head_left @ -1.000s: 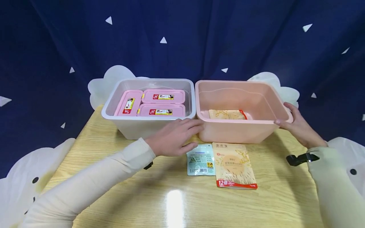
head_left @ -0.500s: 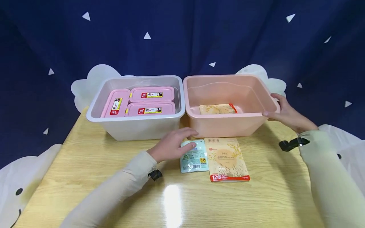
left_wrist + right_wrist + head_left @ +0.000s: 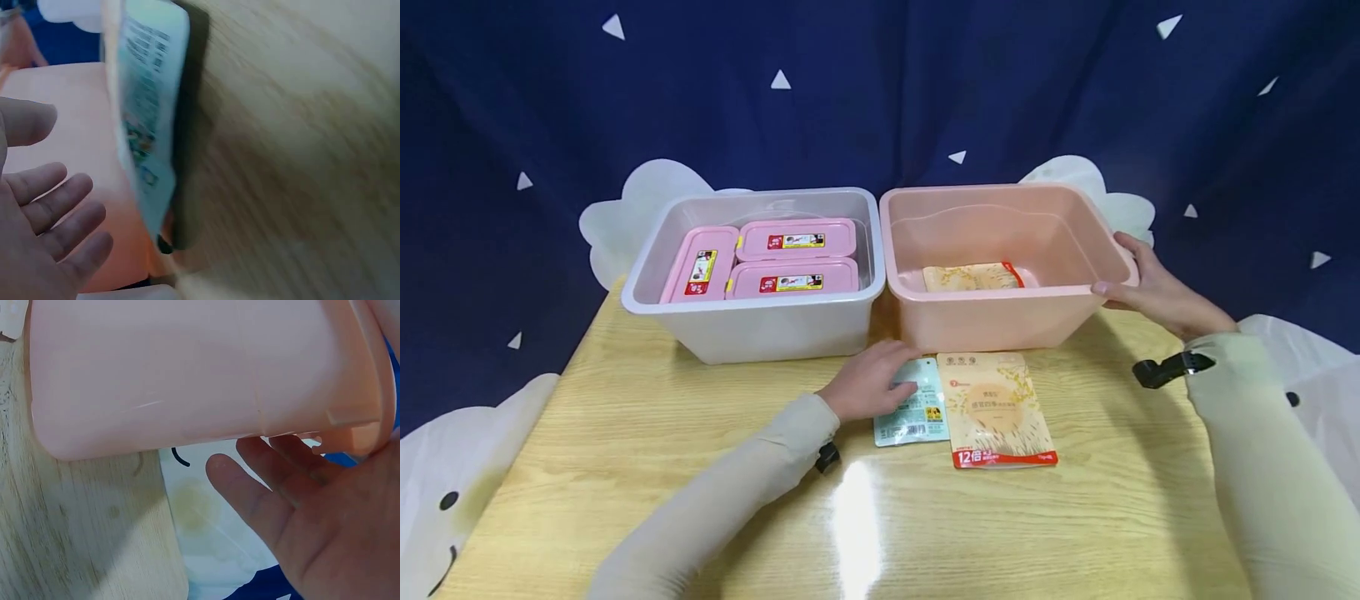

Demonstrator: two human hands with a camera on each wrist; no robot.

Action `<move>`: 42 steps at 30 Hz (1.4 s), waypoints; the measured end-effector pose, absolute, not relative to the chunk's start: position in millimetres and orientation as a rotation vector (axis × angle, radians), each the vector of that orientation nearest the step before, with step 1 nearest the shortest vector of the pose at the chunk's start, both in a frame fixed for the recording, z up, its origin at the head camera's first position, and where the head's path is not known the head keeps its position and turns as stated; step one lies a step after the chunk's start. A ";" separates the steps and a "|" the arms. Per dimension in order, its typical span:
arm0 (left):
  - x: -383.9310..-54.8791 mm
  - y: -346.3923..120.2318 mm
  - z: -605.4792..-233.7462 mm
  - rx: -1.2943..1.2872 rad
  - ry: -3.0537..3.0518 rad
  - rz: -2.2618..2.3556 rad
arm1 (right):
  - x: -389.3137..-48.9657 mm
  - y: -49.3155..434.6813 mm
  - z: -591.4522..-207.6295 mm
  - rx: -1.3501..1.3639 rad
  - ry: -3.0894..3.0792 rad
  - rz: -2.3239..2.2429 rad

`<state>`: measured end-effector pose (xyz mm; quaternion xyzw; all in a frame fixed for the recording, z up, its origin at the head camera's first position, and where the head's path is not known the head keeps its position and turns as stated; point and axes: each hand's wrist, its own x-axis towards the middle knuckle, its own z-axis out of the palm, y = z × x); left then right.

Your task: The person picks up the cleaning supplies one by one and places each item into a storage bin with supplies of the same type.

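Observation:
My left hand (image 3: 872, 383) hovers over the left edge of a small teal sachet (image 3: 925, 425), fingers loosely spread, and holds nothing. In the left wrist view the teal sachet (image 3: 150, 94) shows beside the hand (image 3: 44, 219), apart from its fingers. A larger cream pouch (image 3: 1000, 408) with a red bottom band lies face up, against the sachet's right side. At the right end of the pink bin (image 3: 985, 329), my right hand (image 3: 1165, 296) grips the rim corner, thumb at the front and fingers beneath. Another cream pouch (image 3: 973, 277) lies inside that bin.
Left of the pink bin stands a white bin (image 3: 767, 333) holding pink lidded boxes (image 3: 797, 237), labels up. Both bins are side by side at the back of the wooden table (image 3: 985, 533). A dark blue curtain (image 3: 865, 83) hangs behind.
My left hand has come down from in front of the gap between the bins to the teal sachet. My right hand stays on the pink bin's rim. The head view has shifted slightly.

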<state>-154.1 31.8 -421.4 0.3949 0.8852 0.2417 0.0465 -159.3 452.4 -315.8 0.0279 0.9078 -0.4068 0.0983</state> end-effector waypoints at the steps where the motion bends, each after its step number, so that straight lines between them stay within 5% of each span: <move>1: -155.6 32.8 -423.8 1.206 2.719 0.699 | -159.7 451.8 -315.6 0.075 2.675 -1.220; 12: -166.0 47.8 -438.7 1.102 2.817 0.366 | -158.7 449.7 -316.3 0.046 2.645 -1.262; 25: -148.6 29.6 -433.5 0.640 2.554 0.789 | -148.0 452.1 -324.9 0.036 2.681 -1.177; 42: -163.9 16.1 -430.4 0.830 2.382 1.150 | -157.7 453.3 -317.4 0.018 2.698 -1.185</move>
